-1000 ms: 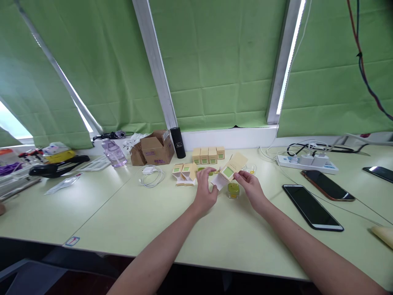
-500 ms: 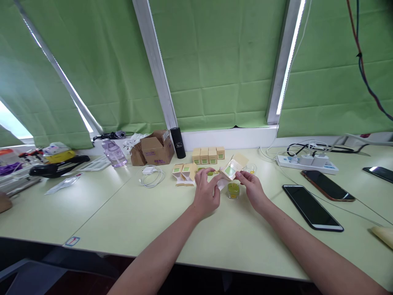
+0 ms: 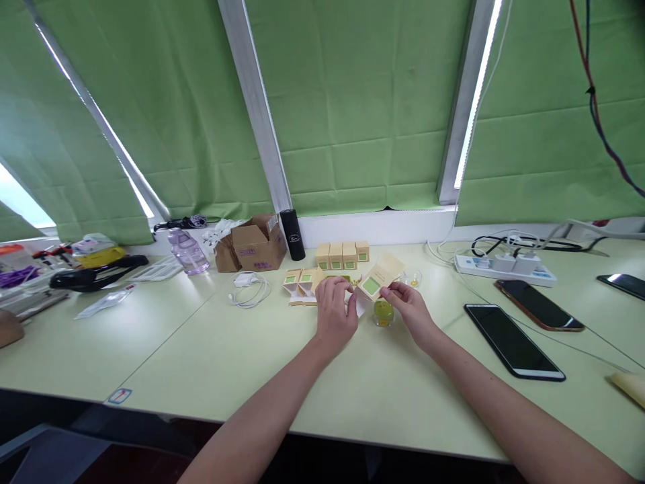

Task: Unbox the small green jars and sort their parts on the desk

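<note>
A small tan cardboard box (image 3: 371,285) with a square green window is tilted up, its flap raised. My right hand (image 3: 410,310) pinches its lower right edge. Close to the box's left side is my left hand (image 3: 336,312), fingers bent and thumb apart; whether the fingertips touch the box I cannot tell. Below the box stands a small clear jar (image 3: 383,313) with yellow-green contents. Beside my left fingers lie small opened windowed boxes (image 3: 301,279). Behind my hands is a clear round piece (image 3: 414,277), and something yellow-green is partly hidden.
Several closed small boxes (image 3: 342,256) stand at the back. Left of them are a black cylinder (image 3: 292,234), an open carton (image 3: 258,247), a white cable (image 3: 248,290) and a bottle (image 3: 188,251). At right lie a phone (image 3: 514,341), another phone (image 3: 539,304) and a power strip (image 3: 504,269).
The small box has turned and moved slightly left, its green window now facing me. My left fingers have drawn back from its opening and bent more. My right hand still holds it.
</note>
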A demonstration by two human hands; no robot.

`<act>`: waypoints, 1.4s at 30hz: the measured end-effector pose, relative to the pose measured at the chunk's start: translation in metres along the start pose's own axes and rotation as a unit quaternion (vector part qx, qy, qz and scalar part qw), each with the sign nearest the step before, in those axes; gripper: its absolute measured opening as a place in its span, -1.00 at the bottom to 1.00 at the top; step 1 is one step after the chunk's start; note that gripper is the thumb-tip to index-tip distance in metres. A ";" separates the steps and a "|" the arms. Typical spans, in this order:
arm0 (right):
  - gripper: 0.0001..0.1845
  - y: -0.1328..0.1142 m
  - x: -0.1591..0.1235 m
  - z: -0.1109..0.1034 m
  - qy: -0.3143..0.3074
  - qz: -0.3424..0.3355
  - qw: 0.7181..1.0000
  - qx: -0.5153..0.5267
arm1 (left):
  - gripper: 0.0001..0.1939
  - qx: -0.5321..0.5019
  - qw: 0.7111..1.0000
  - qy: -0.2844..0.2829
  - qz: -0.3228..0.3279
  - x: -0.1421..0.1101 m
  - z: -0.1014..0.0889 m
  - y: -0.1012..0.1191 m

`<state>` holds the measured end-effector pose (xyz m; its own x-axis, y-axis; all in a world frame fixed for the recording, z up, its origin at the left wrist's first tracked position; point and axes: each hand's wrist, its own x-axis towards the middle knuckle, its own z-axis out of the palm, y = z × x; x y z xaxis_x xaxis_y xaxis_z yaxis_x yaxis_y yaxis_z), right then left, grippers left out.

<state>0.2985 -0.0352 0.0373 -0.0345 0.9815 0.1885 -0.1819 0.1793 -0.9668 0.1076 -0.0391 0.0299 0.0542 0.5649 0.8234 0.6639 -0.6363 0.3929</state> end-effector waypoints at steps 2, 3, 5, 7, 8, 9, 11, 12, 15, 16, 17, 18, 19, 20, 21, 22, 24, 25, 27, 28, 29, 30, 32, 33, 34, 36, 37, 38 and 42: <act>-0.35 0.001 0.000 0.000 -0.001 -0.003 1.000 0.003 | -0.90 -0.032 0.999 -0.003 -0.015 -0.001 0.001 -0.002; -0.36 0.001 0.001 0.000 -0.002 -0.004 1.000 0.006 | -0.87 -0.050 0.998 -0.014 -0.027 -0.001 0.001 -0.003; -0.37 0.002 0.001 0.000 -0.005 -0.003 1.000 0.012 | -0.80 -0.085 0.994 -0.046 -0.055 -0.002 0.002 -0.004; -0.37 0.003 0.002 -0.001 -0.009 -0.002 1.000 0.012 | -0.76 -0.111 0.988 -0.072 -0.081 -0.003 0.003 -0.004; -0.38 0.004 0.002 -0.001 -0.011 -0.002 1.000 0.009 | -0.75 -0.119 0.986 -0.078 -0.090 -0.004 0.003 -0.003; -0.38 0.005 0.002 -0.002 -0.012 -0.004 1.000 0.004 | -0.75 -0.124 0.984 -0.080 -0.097 -0.004 0.003 -0.003; -0.39 0.006 0.003 -0.002 -0.016 -0.008 1.000 -0.002 | -0.75 -0.133 0.982 -0.082 -0.106 -0.003 0.003 -0.002; -0.39 0.007 0.003 -0.002 -0.018 -0.007 1.000 -0.003 | -0.76 -0.138 0.981 -0.083 -0.109 -0.002 0.003 -0.001; -0.39 0.008 0.003 -0.001 -0.022 -0.001 1.000 -0.007 | -0.77 -0.156 0.977 -0.087 -0.117 0.000 0.002 0.000; -0.39 0.008 0.003 -0.001 -0.021 0.001 1.000 -0.009 | -0.75 -0.163 0.975 -0.086 -0.122 0.000 0.003 0.000; -0.39 0.009 0.003 -0.001 -0.019 0.002 1.000 -0.010 | -0.71 -0.170 0.973 -0.085 -0.127 0.000 0.003 0.000; -0.38 0.009 0.003 -0.001 -0.017 0.002 1.000 -0.010 | -0.65 -0.177 0.972 -0.085 -0.132 -0.001 0.003 0.000; -0.38 0.010 0.004 -0.001 -0.014 0.001 1.000 -0.009 | -0.60 -0.184 0.970 -0.085 -0.135 -0.001 0.003 0.000; -0.38 0.011 0.004 -0.001 -0.010 0.000 1.000 -0.009 | -0.55 -0.190 0.968 -0.087 -0.136 -0.001 0.003 0.001; -0.38 0.011 0.005 -0.001 -0.005 0.000 1.000 -0.009 | -0.52 -0.195 0.967 -0.091 -0.134 -0.002 0.003 0.001; -0.37 0.012 0.005 -0.001 0.000 0.001 1.000 -0.010 | -0.52 -0.201 0.966 -0.098 -0.128 -0.002 0.002 0.002; -0.37 0.012 0.005 -0.001 0.004 0.005 1.000 -0.018 | -0.56 -0.219 0.963 -0.109 -0.114 -0.001 0.001 0.004; -0.37 0.011 0.004 -0.001 0.003 0.006 1.000 -0.025 | -0.59 -0.228 0.961 -0.110 -0.108 -0.001 0.001 0.005; -0.37 0.011 0.004 0.000 0.001 0.004 0.999 -0.041 | -0.62 -0.244 0.958 -0.105 -0.108 0.000 0.000 0.006; -0.37 0.010 0.004 0.000 0.001 0.001 0.999 -0.049 | -0.62 -0.249 0.957 -0.101 -0.113 0.001 0.000 0.006; -0.36 0.011 0.004 0.001 0.002 -0.003 0.999 -0.055 | -0.62 -0.253 0.955 -0.096 -0.121 0.001 0.000 0.005; -0.36 0.011 0.004 0.001 0.002 -0.007 0.998 -0.059 | -0.62 -0.256 0.954 -0.090 -0.131 0.001 0.001 0.004; -0.36 0.013 0.005 0.002 0.004 -0.016 0.998 -0.065 | -0.62 -0.262 0.950 -0.072 -0.152 0.001 0.002 0.002; -0.36 0.014 0.005 0.002 0.005 -0.024 0.997 -0.069 | -0.62 -0.267 0.948 -0.062 -0.163 0.001 0.003 0.001; -0.38 0.015 0.006 0.002 0.006 -0.033 0.997 -0.075 | -0.61 -0.275 0.944 -0.053 -0.174 0.001 0.003 0.000; -0.44 0.016 0.006 0.001 0.000 -0.048 0.994 -0.095 | -0.58 -0.301 0.932 -0.042 -0.195 0.001 0.004 -0.002; -0.47 0.017 0.006 0.000 -0.006 -0.051 0.993 -0.106 | -0.57 -0.318 0.925 -0.041 -0.203 0.002 0.004 -0.003; -0.50 0.016 0.006 0.000 -0.013 -0.050 0.992 -0.117 | -0.56 -0.334 0.918 -0.039 -0.210 0.002 0.004 -0.004; -0.49 0.015 0.004 -0.001 -0.028 -0.024 0.990 -0.139 | -0.51 -0.384 0.894 -0.040 -0.227 0.004 0.005 -0.007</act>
<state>0.2970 -0.0285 0.0233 -0.0874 0.9675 0.2374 0.0927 0.2452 -0.9650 0.1063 -0.0301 0.0281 -0.0170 0.8729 0.4876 -0.0760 -0.4874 0.8699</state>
